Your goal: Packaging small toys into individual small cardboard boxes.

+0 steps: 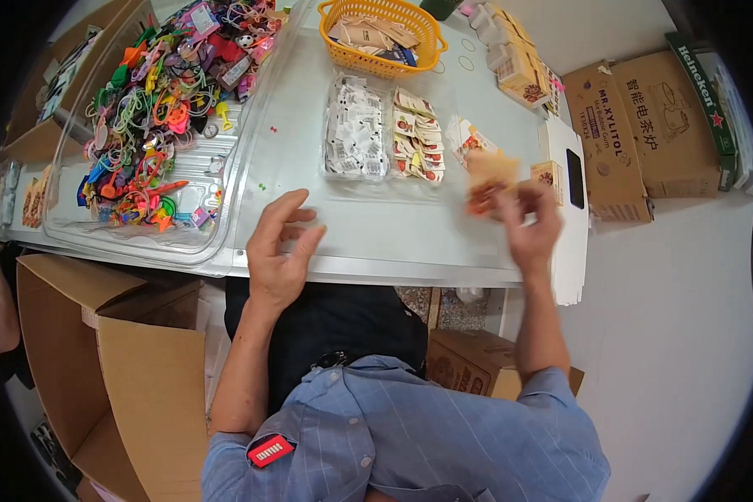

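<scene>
Over the table's (368,238) right side, the packet (494,174) is at the fingertips of my right hand (519,207), well apart from my left hand (281,247). Right: thumb and fingers closed on the packet's near end. Left: released, fingers loosely curled, thumb apart, near the table's front edge. Beyond, between the hands: white sachets (356,130) and cards (417,138). Packet and right fingertips motion-blurred; print illegible, exact finger placement hard to make out.

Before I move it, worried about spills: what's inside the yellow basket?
Flat tan packets lie in the yellow plastic basket, with something dark blue at front right. Anything beneath them is covered.
</scene>
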Tool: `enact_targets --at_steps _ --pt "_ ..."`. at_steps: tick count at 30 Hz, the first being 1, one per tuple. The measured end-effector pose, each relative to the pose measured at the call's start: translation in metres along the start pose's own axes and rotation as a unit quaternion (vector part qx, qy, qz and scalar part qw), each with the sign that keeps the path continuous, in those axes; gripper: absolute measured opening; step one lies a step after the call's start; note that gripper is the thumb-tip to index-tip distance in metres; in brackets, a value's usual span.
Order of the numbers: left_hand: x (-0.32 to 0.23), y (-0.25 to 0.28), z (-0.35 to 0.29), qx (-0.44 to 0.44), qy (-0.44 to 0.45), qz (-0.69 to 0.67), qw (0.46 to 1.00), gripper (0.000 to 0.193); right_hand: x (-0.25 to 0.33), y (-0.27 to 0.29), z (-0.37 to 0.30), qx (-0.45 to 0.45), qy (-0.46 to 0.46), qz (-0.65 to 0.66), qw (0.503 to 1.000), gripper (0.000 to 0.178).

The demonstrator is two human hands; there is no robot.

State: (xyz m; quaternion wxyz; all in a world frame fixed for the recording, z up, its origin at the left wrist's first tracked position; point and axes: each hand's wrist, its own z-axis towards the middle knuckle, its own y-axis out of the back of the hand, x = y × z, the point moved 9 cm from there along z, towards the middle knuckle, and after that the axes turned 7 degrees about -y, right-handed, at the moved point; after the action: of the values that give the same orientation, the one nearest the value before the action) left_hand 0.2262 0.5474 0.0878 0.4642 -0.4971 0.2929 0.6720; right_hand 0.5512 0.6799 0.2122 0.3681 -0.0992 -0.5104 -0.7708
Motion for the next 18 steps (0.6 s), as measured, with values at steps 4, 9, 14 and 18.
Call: enact_targets --at_steps 4,9,14,18 --pt "0.010 -0.007 0.001 0.024 0.056 0.023 0.998 0.026 -0.110 0.044 0.044 -0.022 -0.133 -0.112 0.985 0.026" --pt "-0.002 -0.013 0.002 0.048 0.021 0.077 0.996 0.020 -0.099 0.023 0.048 -0.011 0.005 -0.394 0.919 0.042" --pt "0.004 -0.006 -0.001 0.027 0.030 0.062 0.997 0.018 -0.090 -0.060 0.051 0.164 -0.041 -0.155 0.973 0.075" --pt "0.001 -0.012 0.000 0.038 0.022 0.062 0.997 0.017 -0.106 -0.073 0.050 0.222 -0.116 -0.150 0.956 0.084"
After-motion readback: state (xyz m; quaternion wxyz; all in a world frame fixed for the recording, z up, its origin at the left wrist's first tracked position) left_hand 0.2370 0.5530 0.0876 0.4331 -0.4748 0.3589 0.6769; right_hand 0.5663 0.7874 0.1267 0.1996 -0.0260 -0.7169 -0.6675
